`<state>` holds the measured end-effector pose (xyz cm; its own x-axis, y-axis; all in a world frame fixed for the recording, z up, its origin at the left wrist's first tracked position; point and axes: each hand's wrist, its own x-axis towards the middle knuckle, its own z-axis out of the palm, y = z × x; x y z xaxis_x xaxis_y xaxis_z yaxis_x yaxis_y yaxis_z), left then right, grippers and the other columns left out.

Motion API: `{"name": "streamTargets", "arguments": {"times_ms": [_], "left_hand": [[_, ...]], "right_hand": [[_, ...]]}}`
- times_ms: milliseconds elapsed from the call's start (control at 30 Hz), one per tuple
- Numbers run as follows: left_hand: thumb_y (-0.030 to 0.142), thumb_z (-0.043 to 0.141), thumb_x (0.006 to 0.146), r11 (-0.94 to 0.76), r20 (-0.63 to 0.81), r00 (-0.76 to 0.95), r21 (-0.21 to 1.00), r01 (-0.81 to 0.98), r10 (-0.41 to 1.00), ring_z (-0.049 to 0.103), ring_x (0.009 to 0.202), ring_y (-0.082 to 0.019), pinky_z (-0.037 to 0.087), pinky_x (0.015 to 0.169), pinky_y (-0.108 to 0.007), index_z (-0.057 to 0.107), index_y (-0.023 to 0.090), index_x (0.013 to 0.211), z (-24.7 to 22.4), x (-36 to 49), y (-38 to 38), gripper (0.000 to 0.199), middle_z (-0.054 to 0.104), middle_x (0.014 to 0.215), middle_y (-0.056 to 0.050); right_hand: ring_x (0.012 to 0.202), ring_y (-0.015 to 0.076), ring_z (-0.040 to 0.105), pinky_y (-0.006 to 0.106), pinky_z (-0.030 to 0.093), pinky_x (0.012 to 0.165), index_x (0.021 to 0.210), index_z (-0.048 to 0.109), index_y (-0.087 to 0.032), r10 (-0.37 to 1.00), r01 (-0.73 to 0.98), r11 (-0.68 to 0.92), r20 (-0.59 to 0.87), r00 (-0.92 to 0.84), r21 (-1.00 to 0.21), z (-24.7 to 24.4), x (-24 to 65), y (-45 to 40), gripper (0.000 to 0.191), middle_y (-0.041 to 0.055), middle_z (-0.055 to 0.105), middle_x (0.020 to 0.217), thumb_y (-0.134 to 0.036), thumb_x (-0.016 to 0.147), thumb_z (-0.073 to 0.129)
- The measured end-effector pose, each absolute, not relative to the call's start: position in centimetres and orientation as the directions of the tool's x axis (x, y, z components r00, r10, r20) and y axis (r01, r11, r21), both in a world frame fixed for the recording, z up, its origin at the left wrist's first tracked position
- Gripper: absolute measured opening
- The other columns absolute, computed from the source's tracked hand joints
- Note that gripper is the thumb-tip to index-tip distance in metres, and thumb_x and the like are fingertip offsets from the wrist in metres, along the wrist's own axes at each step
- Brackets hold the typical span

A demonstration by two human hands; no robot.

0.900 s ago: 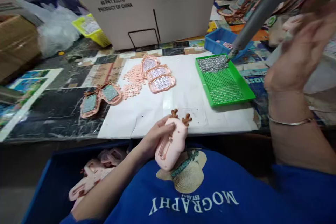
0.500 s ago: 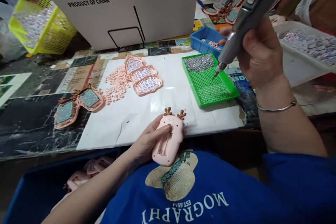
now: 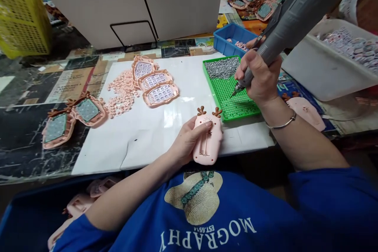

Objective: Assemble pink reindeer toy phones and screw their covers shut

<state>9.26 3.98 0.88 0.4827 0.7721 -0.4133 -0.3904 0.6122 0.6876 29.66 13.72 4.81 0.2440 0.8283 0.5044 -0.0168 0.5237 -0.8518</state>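
Note:
My left hand point(image 3: 189, 138) is closed around a pink toy phone point(image 3: 213, 147) with brown antlers, its back facing up and the battery compartment uncovered. The thumb lies across the phone's upper back, near small speaker holes. In my right hand point(image 3: 262, 75) is a grey electric screwdriver point(image 3: 298, 19), tilted with its tip down and to the left. That tip is over a green perforated tray point(image 3: 228, 116), whose far end holds a heap of small silver screws point(image 3: 223, 67). Whether a screw sits on the tip, I cannot make out.
Three pink shells with button sheets point(image 3: 161, 93) lie beside scattered pink buttons point(image 3: 121, 92). Two antlered halves with green boards point(image 3: 87, 110) rest at left. A blue bin point(image 3: 227, 41), a white tub point(image 3: 319, 71), a pink shell point(image 3: 307, 112) and a yellow basket point(image 3: 25, 15) surround the area.
My right hand has come down and left with the screwdriver, closer over the green tray. My left hand has shifted the phone right and up. The view has turned slightly.

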Motion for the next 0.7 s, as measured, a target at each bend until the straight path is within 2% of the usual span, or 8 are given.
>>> {"name": "streamTargets", "arguments": {"times_ms": [167, 467, 567, 600, 700], "left_hand": [[0.033, 0.088, 0.07, 0.604, -0.413, 0.472, 0.695, -0.39, 0.779, 0.07, 0.063, -0.016, 0.056, 0.061, -0.026, 0.061, 0.016, 0.098, 0.9, 9.3, 3.8, 0.042, 0.074, 0.077, -0.002], [0.035, 0.086, 0.071, 0.588, -0.422, 0.439, 0.718, -0.373, 0.794, 0.067, 0.067, -0.015, 0.054, 0.066, -0.027, 0.061, 0.017, 0.101, 0.6, 9.5, 3.7, 0.043, 0.072, 0.081, -0.002], [0.036, 0.086, 0.07, 0.583, -0.417, 0.431, 0.71, -0.395, 0.8, 0.066, 0.068, -0.015, 0.053, 0.067, -0.027, 0.061, 0.017, 0.099, 0.2, 9.6, 3.6, 0.043, 0.071, 0.082, -0.002], [0.036, 0.085, 0.068, 0.579, -0.407, 0.435, 0.705, -0.411, 0.804, 0.065, 0.069, -0.015, 0.052, 0.068, -0.028, 0.062, 0.016, 0.099, 0.1, 9.6, 3.6, 0.043, 0.071, 0.082, -0.003], [0.033, 0.081, 0.065, 0.547, -0.363, 0.432, 0.701, -0.457, 0.826, 0.064, 0.071, -0.016, 0.052, 0.069, -0.029, 0.063, 0.015, 0.097, -0.3, 9.6, 3.8, 0.041, 0.07, 0.083, -0.004]], "right_hand": [[0.042, 0.0143, 0.042, 0.037, 0.036, 0.046, 0.078, 0.057, -0.033, 0.816, -0.036, 0.526, 0.493, 0.301, -0.85, 4.2, 29.5, 13.9, 0.052, -0.0078, 0.043, 0.055, -0.07, 0.059, 0.087], [0.044, 0.0155, 0.043, 0.036, 0.038, 0.045, 0.083, 0.058, -0.035, 0.815, 0.027, 0.512, 0.496, 0.299, -0.858, 3.3, 29.8, 14.1, 0.043, -0.0058, 0.045, 0.059, -0.068, 0.069, 0.082], [0.042, 0.0141, 0.045, 0.032, 0.035, 0.042, 0.084, 0.063, -0.032, 0.774, 0.005, 0.572, 0.541, 0.33, -0.821, 3.0, 29.9, 14.4, 0.037, -0.0055, 0.047, 0.06, -0.057, 0.068, 0.086], [0.039, 0.013, 0.043, 0.03, 0.031, 0.039, 0.083, 0.064, -0.031, 0.741, -0.001, 0.614, 0.575, 0.347, -0.79, 3.0, 29.9, 14.4, 0.036, -0.006, 0.046, 0.059, -0.054, 0.066, 0.087], [0.043, 0.0146, 0.047, 0.03, 0.036, 0.043, 0.085, 0.072, -0.032, 0.747, -0.028, 0.62, 0.58, 0.325, -0.784, 3.9, 29.7, 14.1, 0.017, -0.005, 0.05, 0.057, -0.036, 0.074, 0.083]]}}
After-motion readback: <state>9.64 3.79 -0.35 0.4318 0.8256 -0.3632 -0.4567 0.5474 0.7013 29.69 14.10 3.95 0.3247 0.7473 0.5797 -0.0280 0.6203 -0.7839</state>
